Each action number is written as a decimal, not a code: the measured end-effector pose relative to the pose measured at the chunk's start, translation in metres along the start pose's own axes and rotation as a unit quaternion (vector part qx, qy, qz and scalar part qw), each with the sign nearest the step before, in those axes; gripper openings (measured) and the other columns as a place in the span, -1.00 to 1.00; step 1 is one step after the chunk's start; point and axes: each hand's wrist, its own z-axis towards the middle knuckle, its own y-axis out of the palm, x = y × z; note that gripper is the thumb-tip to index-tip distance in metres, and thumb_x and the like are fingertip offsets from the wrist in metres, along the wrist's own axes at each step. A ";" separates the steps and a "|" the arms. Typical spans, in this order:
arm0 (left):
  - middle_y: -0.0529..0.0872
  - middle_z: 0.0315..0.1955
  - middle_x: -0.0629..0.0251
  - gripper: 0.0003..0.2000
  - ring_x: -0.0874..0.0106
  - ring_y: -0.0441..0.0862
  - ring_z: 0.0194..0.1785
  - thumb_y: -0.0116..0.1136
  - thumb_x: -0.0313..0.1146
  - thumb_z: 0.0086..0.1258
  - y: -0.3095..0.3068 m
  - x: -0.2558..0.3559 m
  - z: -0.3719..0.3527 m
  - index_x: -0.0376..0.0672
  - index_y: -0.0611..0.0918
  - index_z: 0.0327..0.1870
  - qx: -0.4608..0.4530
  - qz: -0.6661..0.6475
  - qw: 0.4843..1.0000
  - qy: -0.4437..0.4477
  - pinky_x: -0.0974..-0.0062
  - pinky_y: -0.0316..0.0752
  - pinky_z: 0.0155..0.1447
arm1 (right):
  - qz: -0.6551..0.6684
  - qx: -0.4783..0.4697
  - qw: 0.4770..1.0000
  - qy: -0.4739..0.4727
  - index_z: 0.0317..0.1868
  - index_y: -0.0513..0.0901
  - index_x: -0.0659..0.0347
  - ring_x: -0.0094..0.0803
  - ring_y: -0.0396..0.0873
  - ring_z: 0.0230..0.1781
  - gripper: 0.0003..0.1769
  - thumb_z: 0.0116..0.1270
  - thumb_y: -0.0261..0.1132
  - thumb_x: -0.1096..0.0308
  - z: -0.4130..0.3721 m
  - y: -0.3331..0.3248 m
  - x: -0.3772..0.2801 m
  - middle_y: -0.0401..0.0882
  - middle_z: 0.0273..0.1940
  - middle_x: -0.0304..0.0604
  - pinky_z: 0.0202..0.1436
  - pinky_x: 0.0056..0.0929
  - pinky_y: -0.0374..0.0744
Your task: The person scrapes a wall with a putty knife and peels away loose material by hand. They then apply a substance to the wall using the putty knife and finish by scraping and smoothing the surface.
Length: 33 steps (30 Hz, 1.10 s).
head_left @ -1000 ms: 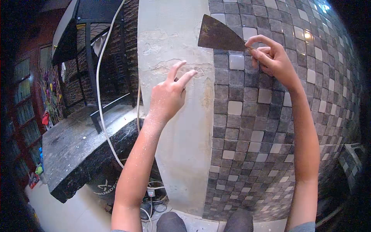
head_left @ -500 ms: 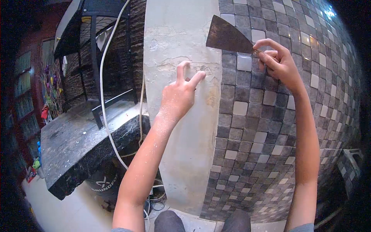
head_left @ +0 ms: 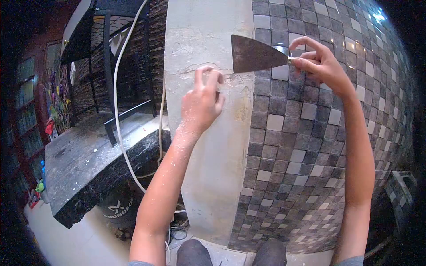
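My right hand (head_left: 321,64) grips a putty knife by its handle end, mostly hidden by the fingers. The putty knife's wide, dark, stained blade (head_left: 257,54) points left, its front edge overlapping the plastered strip of wall (head_left: 215,155). My left hand (head_left: 200,104), dusted with white specks, is at this strip with bent fingers, the thumb apart from them. Its fingertips are right by a cracked, flaking patch of plaster (head_left: 237,80), slightly below and left of the blade. White flecks also cover the left forearm.
Grey mosaic tiles (head_left: 288,133) cover the wall at right. On the left stands a dark stone ledge (head_left: 84,155) with a black metal frame (head_left: 106,66). A white cable (head_left: 117,84) hangs before it, and a dark round GRUNDFOS-marked object (head_left: 117,210) sits below.
The putty knife has tilted, its blade swinging down and slightly left to sit more level. My left hand has shifted slightly left, its fingers now more curled.
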 end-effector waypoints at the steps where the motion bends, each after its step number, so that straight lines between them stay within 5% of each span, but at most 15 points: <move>1: 0.47 0.20 0.13 -0.61 0.06 0.77 -0.28 0.27 -0.37 0.34 -0.003 -0.002 0.000 0.03 0.49 0.16 0.020 -0.034 0.999 -0.005 0.11 0.69 -0.18 | -0.030 -0.002 0.999 -0.010 0.06 0.65 0.12 -0.77 0.35 -0.56 -0.68 0.44 0.40 0.15 0.004 -0.002 -0.002 0.62 -0.45 -0.38 -0.55 -0.66 0.24; 7: 0.61 0.12 0.15 -0.44 0.21 0.68 -0.08 0.35 -0.29 0.37 -0.017 0.001 0.018 -0.09 0.42 0.37 0.086 -0.120 0.989 0.011 0.30 0.61 0.01 | -0.167 -0.037 0.978 -0.116 -0.06 0.73 0.16 -0.80 0.33 -0.62 -0.67 0.39 0.47 0.09 0.042 -0.008 -0.018 0.67 -0.46 -0.40 -0.64 -0.70 0.17; 13: 0.61 0.13 0.19 -0.47 0.38 0.64 -0.17 0.41 -0.19 0.36 -0.017 -0.007 0.026 -0.11 0.52 0.29 0.127 -0.049 0.990 0.025 0.40 0.59 -0.04 | -0.232 0.018 0.953 -0.195 -0.20 0.70 0.20 -0.68 0.34 -0.70 -0.69 0.37 0.49 0.11 0.075 0.000 -0.040 0.55 -0.56 -0.36 -0.69 -0.59 0.22; 14: 0.64 0.07 0.20 -0.49 0.41 0.65 -0.19 0.42 -0.18 0.35 -0.016 -0.009 0.027 -0.12 0.54 0.25 0.130 -0.065 0.989 0.009 0.43 0.59 -0.06 | -0.213 -0.023 0.974 -0.077 -0.06 0.73 0.21 -0.57 0.72 -0.33 -0.65 0.24 0.60 0.25 0.074 -0.002 -0.079 0.83 -0.27 -0.14 -0.35 -0.58 0.61; 19: 0.74 -0.22 0.30 -0.58 0.51 0.69 -0.32 0.46 -0.12 0.34 -0.023 -0.010 0.028 -0.14 0.62 0.08 0.065 -0.094 0.989 -0.090 0.52 0.56 -0.19 | -0.151 -0.031 0.975 -0.157 -0.06 0.69 0.31 -0.59 0.64 -0.40 -0.67 0.24 0.58 0.38 0.101 0.011 -0.081 0.76 -0.37 -0.23 -0.33 -0.55 0.62; 26: 0.78 -0.40 0.29 -0.65 0.58 0.65 -0.44 0.43 -0.14 0.38 -0.023 -0.014 0.048 -0.21 0.72 0.00 0.030 -0.263 0.964 -0.006 0.51 0.51 -0.35 | -0.129 -0.082 0.965 -0.213 0.18 0.57 0.31 -0.46 0.70 -0.31 -0.50 0.25 0.52 0.51 0.121 0.047 -0.093 0.76 -0.26 -0.12 -0.34 -0.53 0.66; 28: 0.80 -0.44 0.21 -0.66 0.52 0.74 -0.42 0.42 -0.16 0.36 -0.035 -0.013 0.056 -0.23 0.75 -0.02 -0.005 -0.273 0.962 -0.021 0.47 0.58 -0.30 | -0.118 -0.071 0.972 -0.191 0.23 0.55 0.31 -0.43 0.71 -0.28 -0.47 0.27 0.51 0.51 0.121 0.055 -0.099 0.76 -0.23 -0.08 -0.34 -0.52 0.67; 33: 0.75 -0.52 0.31 -0.71 0.61 0.55 -0.56 0.39 -0.23 0.39 -0.046 -0.021 0.069 -0.25 0.75 -0.03 -0.020 -0.278 0.960 -0.037 0.55 0.44 -0.45 | -0.091 -0.019 0.975 -0.201 0.29 0.52 0.29 -0.36 0.73 -0.24 -0.46 0.40 0.44 0.27 0.132 0.053 -0.081 0.74 -0.18 0.00 -0.27 -0.46 0.70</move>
